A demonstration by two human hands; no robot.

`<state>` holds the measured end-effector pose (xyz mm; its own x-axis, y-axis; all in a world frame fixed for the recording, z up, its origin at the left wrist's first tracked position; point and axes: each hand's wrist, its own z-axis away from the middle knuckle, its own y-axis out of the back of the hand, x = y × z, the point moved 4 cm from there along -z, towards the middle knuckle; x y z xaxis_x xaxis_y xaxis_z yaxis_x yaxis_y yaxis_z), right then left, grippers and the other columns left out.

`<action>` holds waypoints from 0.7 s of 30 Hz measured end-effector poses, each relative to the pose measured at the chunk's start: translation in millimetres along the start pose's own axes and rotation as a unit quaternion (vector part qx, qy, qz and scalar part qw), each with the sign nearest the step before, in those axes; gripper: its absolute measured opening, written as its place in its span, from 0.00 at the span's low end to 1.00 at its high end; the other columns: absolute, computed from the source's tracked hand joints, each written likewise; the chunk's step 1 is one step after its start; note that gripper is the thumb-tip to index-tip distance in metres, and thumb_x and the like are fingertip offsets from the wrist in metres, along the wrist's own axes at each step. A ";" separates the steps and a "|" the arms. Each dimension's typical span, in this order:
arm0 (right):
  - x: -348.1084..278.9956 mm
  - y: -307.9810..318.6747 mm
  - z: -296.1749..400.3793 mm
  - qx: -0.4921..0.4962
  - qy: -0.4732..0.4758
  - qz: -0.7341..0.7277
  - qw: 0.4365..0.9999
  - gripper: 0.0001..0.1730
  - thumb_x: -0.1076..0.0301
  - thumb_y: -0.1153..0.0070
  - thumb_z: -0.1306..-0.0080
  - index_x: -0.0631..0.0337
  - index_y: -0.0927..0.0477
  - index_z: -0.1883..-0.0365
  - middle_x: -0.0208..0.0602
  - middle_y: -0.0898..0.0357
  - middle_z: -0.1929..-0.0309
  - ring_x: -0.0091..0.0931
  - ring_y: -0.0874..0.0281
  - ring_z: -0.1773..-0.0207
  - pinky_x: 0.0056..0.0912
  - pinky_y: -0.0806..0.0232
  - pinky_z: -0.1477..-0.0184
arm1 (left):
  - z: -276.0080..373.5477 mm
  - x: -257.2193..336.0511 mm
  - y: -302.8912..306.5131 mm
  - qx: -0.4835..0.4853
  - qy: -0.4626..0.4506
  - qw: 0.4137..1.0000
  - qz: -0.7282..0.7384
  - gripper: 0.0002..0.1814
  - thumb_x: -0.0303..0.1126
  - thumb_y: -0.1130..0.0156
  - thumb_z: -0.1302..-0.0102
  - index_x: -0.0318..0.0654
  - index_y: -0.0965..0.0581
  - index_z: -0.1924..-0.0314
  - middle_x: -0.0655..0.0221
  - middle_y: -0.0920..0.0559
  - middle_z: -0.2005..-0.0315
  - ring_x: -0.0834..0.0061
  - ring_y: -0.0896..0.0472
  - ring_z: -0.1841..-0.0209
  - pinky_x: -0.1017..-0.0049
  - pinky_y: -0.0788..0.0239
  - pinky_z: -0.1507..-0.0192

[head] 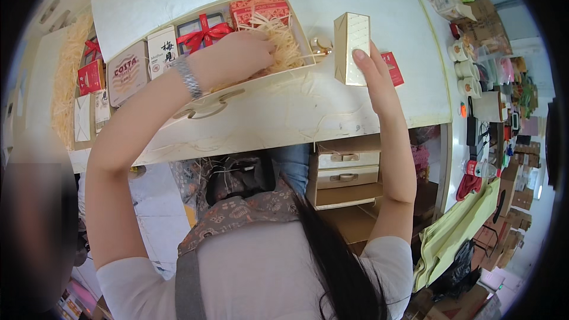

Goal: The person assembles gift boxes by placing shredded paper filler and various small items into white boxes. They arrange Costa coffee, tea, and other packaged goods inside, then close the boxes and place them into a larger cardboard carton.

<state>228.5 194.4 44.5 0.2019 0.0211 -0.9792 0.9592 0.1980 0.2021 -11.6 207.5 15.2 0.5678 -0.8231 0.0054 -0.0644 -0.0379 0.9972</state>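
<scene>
My left hand [249, 53] reaches into an open gift box [306, 49], its fingers pressed among cream shredded paper [286, 46]; the fingertips are partly hidden. Up and to the right, my right hand [378, 71] grips a tall pale-gold carton [352, 49] above the white table. In the gift box sit a red patterned box [260, 8], a dark-edged box tied with a red ribbon bow [204, 33], a white carton with black characters [162, 51] and a Costa box [129, 71]. A shiny gold object [321, 46] stands between the gift box and the carton.
A red packet [393, 69] lies behind my right hand. Another filled gift box [84, 111] is at the left, near a blurred person [35, 222]. White cups [464, 69] and a plastic bottle [482, 169] line the right side. Cardboard drawers [346, 169] stand below the table.
</scene>
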 end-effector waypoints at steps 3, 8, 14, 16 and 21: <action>1.7 10.6 8.0 0.025 -0.009 0.012 1.000 0.37 0.55 0.49 0.29 0.64 0.42 0.28 0.42 0.34 0.33 0.28 0.38 0.31 0.31 0.47 0.31 | 3.1 9.7 34.5 -0.005 0.039 0.998 -0.057 0.10 0.29 0.37 0.44 0.42 0.18 0.60 0.68 0.20 0.52 0.68 0.25 0.46 0.72 0.29 0.49; 13.3 23.0 9.5 0.042 -0.029 -0.019 0.999 0.37 0.55 0.48 0.29 0.65 0.42 0.28 0.42 0.35 0.32 0.29 0.39 0.30 0.31 0.48 0.30 | -11.6 32.7 38.1 0.085 0.043 0.990 0.101 0.10 0.34 0.34 0.41 0.40 0.21 0.61 0.66 0.18 0.60 0.66 0.21 0.55 0.70 0.28 0.55; 21.0 27.4 20.7 0.052 -0.010 -0.008 0.999 0.36 0.55 0.48 0.29 0.64 0.40 0.29 0.41 0.33 0.34 0.28 0.37 0.32 0.31 0.46 0.32 | -24.5 -0.6 25.8 -0.066 0.122 0.952 0.274 0.10 0.37 0.33 0.41 0.40 0.22 0.68 0.66 0.20 0.73 0.67 0.19 0.68 0.68 0.28 0.64; 29.4 33.8 21.7 0.056 -0.020 -0.029 0.998 0.35 0.55 0.49 0.29 0.64 0.40 0.29 0.40 0.32 0.35 0.27 0.36 0.33 0.30 0.45 0.33 | -12.2 -18.7 30.9 -0.016 0.151 0.951 0.268 0.08 0.35 0.35 0.39 0.40 0.23 0.68 0.64 0.21 0.74 0.65 0.20 0.69 0.65 0.28 0.67; 39.0 37.9 17.3 0.053 -0.036 -0.046 0.997 0.34 0.56 0.49 0.29 0.64 0.39 0.30 0.39 0.31 0.36 0.26 0.36 0.34 0.30 0.44 0.33 | -2.9 -17.3 35.5 0.022 0.117 0.983 -0.137 0.08 0.30 0.39 0.42 0.45 0.18 0.62 0.70 0.19 0.55 0.73 0.24 0.47 0.69 0.29 0.47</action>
<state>276.2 185.7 14.4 0.1216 -0.0637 -0.9905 0.9891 0.0911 0.1155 -21.3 222.0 50.7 0.7421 -0.6255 -0.2409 0.0850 -0.2688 0.9594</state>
